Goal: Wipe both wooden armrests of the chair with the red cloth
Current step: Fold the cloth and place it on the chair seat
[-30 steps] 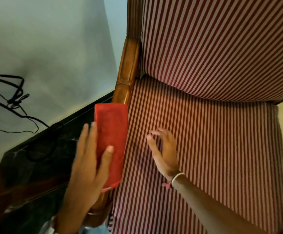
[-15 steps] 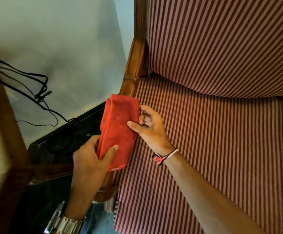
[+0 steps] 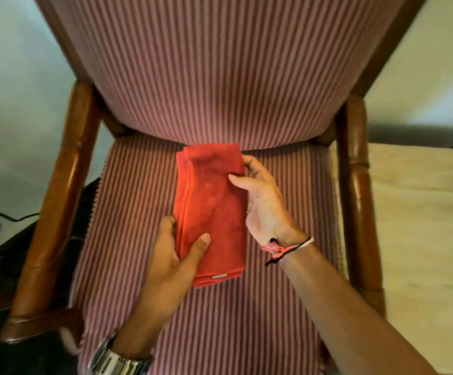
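Red cloth (image 3: 211,212), folded into a long strip, is held over the middle of the striped seat (image 3: 287,307) of the chair, between the two wooden armrests and touching neither. Its near left edge is pinched by the left hand (image 3: 178,255), the thumb laid across the top face and the other fingers hidden beneath. Its far right edge is gripped by the right hand (image 3: 263,201), the thumb pressed on top and the curled fingers (image 3: 249,161) wrapped round the far corner. The left armrest (image 3: 57,201) is seen well to the left of the cloth, the right armrest (image 3: 358,185) well to the right. A metal watch (image 3: 117,361) is worn on the left wrist, and a pink and black thread band (image 3: 279,249) is tied round the right wrist.
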